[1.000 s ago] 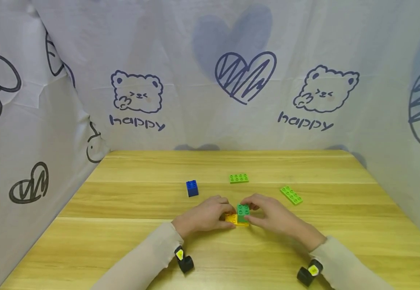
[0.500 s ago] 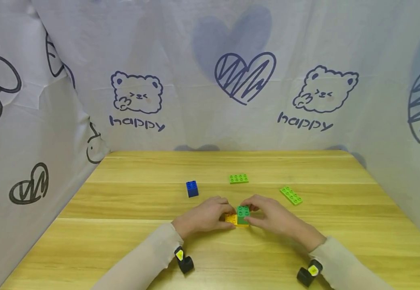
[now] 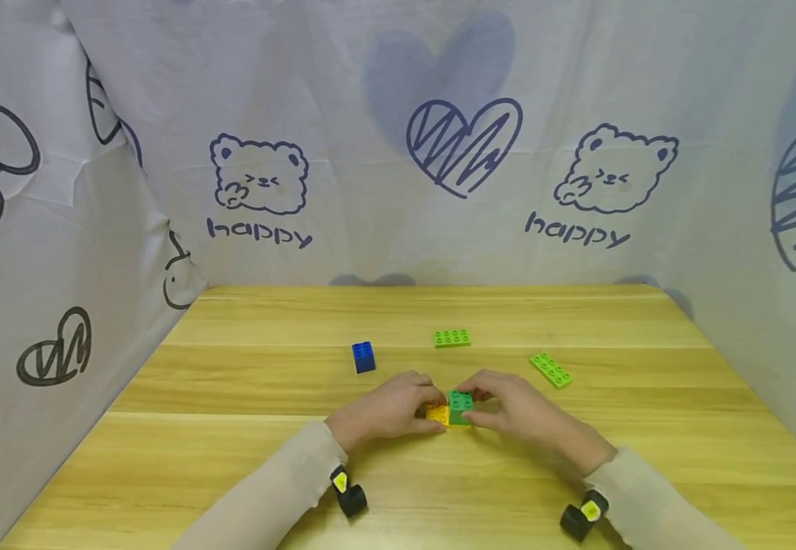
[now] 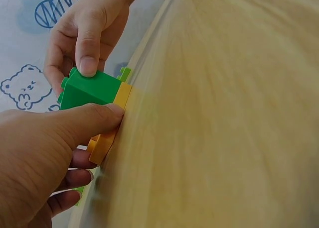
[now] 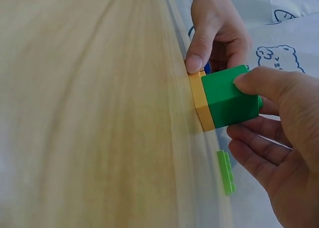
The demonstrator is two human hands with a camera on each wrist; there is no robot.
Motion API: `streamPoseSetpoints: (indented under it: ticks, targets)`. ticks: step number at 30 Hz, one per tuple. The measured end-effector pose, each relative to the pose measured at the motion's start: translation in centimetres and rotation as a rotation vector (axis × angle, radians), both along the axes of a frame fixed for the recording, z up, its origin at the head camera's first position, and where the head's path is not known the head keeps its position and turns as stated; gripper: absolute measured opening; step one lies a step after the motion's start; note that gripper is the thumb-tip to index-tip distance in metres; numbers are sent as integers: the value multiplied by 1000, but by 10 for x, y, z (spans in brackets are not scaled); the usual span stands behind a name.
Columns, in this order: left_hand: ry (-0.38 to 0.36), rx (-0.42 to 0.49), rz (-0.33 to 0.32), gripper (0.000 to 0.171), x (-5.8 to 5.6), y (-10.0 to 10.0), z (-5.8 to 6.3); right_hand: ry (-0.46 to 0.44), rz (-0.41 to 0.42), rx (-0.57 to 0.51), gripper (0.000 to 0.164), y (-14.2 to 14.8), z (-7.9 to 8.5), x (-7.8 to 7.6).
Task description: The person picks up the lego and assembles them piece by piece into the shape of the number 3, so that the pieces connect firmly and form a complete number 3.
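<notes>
- Green block [image 3: 461,406] sits on one end of the yellow plate [image 3: 438,414], low on the wooden counter [image 3: 247,382] between my two hands; I judge this the pressing-together step.
- My right hand [image 3: 518,412] pinches the green block, thumb on its near face, fingers [image 4: 88,39] curled over the far side.
- My left hand [image 3: 387,409] grips the yellow plate, thumb on its edge, fingers narrow and curled round it.
- Next, I think, a firm straight push down, plate kept flat so the studs seat.
- Well apart lie a blue block [image 3: 364,357], a small green plate [image 3: 452,338] and a long green plate [image 3: 551,370].
</notes>
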State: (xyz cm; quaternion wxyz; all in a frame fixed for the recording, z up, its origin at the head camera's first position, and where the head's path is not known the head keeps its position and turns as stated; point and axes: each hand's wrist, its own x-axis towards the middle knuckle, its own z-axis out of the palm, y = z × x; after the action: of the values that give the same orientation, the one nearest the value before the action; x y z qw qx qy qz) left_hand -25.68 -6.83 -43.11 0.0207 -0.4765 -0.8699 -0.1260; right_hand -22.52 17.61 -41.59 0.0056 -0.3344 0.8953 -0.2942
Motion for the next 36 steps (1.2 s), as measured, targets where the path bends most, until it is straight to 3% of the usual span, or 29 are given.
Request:
streamPoseSetpoints:
  ticks: [17, 36]
  targets:
    - [-25, -12, 10, 38, 1, 1, 3, -25, -36, -1, 39, -1, -5, -2]
    - [-47, 0, 24, 37, 1, 0, 4, -23, -57, 26, 43, -3, 0, 1]
